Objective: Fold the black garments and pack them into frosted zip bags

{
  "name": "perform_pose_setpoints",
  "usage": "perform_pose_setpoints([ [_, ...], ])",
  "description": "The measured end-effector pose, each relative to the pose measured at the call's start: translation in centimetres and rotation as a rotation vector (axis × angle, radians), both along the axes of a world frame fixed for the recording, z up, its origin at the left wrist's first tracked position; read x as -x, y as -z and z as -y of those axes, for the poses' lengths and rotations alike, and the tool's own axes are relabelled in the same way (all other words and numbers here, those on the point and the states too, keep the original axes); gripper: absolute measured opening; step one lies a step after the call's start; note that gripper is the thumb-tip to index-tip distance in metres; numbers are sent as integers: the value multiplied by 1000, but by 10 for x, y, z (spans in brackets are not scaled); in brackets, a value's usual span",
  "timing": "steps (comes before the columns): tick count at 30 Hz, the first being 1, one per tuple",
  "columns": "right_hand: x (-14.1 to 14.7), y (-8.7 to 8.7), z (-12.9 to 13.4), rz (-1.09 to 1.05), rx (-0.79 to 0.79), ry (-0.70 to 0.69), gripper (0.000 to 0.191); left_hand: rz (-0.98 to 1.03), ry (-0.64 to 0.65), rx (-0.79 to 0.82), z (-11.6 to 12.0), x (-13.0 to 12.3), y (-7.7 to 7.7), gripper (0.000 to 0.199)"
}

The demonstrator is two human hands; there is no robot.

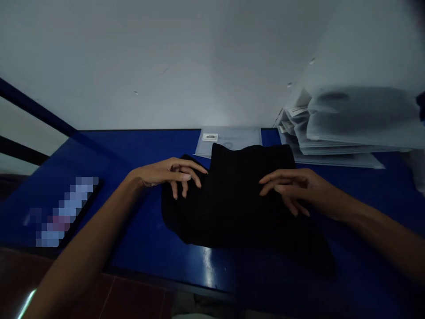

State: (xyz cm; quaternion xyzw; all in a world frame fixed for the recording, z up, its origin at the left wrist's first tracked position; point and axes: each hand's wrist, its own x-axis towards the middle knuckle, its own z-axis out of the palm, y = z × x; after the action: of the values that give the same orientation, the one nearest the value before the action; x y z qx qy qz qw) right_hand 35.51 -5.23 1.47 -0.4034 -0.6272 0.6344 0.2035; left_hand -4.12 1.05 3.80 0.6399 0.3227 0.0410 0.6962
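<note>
My left grip [171,177] and my right grip [288,188] lay open, holding nothing, just touching the soft, light black cloth [232,199], best taken by its edges.

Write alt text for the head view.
The left hand and right hand rest their fingers on a black garment lying on a glossy blue table. Behind it lie a clear plastic bag with a barcode label and a stack of plastic-bagged packages; a pixelated device lies to the left.
</note>
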Motion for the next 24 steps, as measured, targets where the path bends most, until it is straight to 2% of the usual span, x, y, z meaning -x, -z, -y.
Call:
perform_pose_setpoints([
  [2,7,2,4,123,-189,141,36,-53,-73,-159,4,-8,2,49],
  [3,11,5,5,188,-322,199,33,-92,-111,-289,7,-13,3,46],
  [4,14,8,7,254,-479,246,30,-136,-162,-475,11,-18,5,42],
  [6,18,16,9,372,-825,293,22,-195,-224,-967,20,-29,9,35],
  [7,20,19,11,413,-987,291,20,-177,-179,-1146,26,-35,10,34],
  [9,22,23,13,453,-1224,253,27,-67,-28,-1329,37,-45,12,47],
  [12,24,22,16,517,-1355,144,49,-119,220,-1373,49,-59,15,81],
  [14,25,21,18,601,-1346,62,66,-189,287,-1342,53,-66,19,94],
  [18,23,23,20,745,-1221,-78,87,-279,336,-1259,53,-69,27,104],
  [21,19,28,20,780,-1149,-144,90,-288,337,-1242,52,-66,29,106],
  [24,16,30,18,803,-1139,-162,90,-284,310,-1232,51,-63,29,109],
])
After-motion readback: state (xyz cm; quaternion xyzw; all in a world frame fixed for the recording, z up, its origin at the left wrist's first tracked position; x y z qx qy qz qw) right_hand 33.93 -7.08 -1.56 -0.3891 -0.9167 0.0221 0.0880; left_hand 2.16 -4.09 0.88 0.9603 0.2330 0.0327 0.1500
